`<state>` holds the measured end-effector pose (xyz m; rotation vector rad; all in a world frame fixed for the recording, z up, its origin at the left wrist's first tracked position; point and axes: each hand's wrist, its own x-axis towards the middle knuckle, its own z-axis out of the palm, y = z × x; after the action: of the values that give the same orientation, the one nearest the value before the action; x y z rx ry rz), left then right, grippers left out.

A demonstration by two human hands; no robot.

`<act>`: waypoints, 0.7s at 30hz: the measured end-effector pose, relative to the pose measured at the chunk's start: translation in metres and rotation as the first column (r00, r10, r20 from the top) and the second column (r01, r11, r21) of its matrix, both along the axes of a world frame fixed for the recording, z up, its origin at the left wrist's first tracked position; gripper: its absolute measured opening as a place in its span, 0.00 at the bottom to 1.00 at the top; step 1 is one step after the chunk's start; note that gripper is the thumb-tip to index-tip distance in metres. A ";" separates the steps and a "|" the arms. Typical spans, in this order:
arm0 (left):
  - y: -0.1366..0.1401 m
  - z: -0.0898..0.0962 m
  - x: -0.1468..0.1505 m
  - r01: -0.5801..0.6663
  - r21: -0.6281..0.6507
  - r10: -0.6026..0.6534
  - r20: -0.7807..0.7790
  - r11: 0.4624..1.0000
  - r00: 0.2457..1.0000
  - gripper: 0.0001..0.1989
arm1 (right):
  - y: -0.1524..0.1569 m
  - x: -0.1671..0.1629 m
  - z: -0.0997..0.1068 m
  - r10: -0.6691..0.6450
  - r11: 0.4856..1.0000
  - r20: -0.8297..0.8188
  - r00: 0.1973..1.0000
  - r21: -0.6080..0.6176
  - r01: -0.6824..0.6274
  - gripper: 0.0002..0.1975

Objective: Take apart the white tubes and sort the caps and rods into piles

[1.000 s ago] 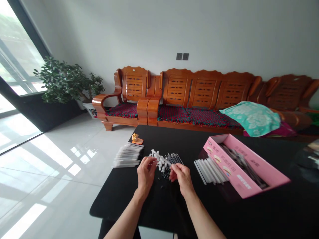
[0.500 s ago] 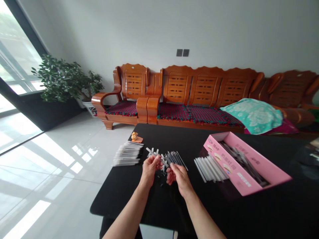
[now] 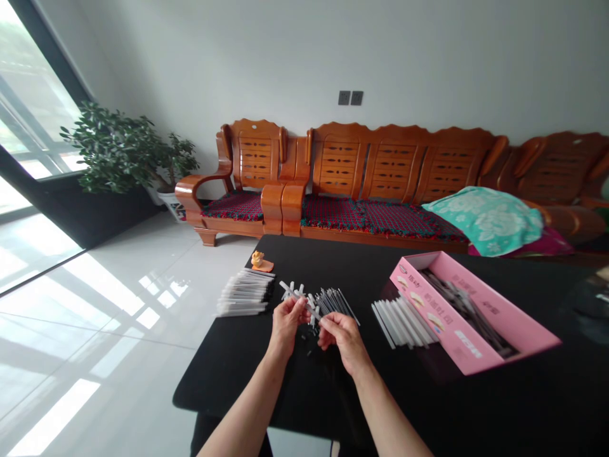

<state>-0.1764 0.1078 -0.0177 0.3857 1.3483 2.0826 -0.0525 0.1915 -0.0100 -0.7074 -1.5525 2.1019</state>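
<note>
A slim whitish pen barrel point(image 3: 313, 311) runs slantwise between my two hands above the table. My left hand point(image 3: 288, 320) pinches its upper left part between thumb and fingers. At the lower right end, my right hand point(image 3: 343, 336) closes thumb and forefinger on it; the very tip is hidden by the fingers. Just beyond my hands lies a loose heap of short white pen pieces point(image 3: 288, 290). Thin dark pen refills point(image 3: 335, 303) lie side by side behind my right hand. A few tiny black plugs point(image 3: 309, 353) are scattered on the table below my hands.
On the black table point(image 3: 228, 374), a row of pens with white barrels point(image 3: 245, 295) lies left, near an orange figurine point(image 3: 258, 259). White tubes point(image 3: 402, 322) lie right, against a pink box point(image 3: 459, 346) holding dark strips. A wooden sofa point(image 3: 340, 162) stands behind.
My right thumb and fingers have come in to the lower right end of the barrel and closed on it. My left hand has stayed in place.
</note>
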 end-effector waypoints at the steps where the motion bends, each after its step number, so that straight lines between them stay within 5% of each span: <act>1: 0.000 0.000 0.000 -0.004 -0.002 0.004 0.002 1.000 1.000 0.18 | 0.000 0.000 0.000 -0.006 1.000 0.003 1.000 -0.014 0.006 0.19; 21: 0.001 0.000 0.000 -0.027 0.010 0.026 0.028 1.000 0.999 0.19 | -0.001 -0.002 -0.002 0.013 1.000 0.051 0.999 0.005 -0.013 0.24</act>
<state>-0.1768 0.1083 -0.0178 0.3442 1.3335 2.1102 -0.0543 0.1904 -0.0117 -0.7566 -1.5930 2.1038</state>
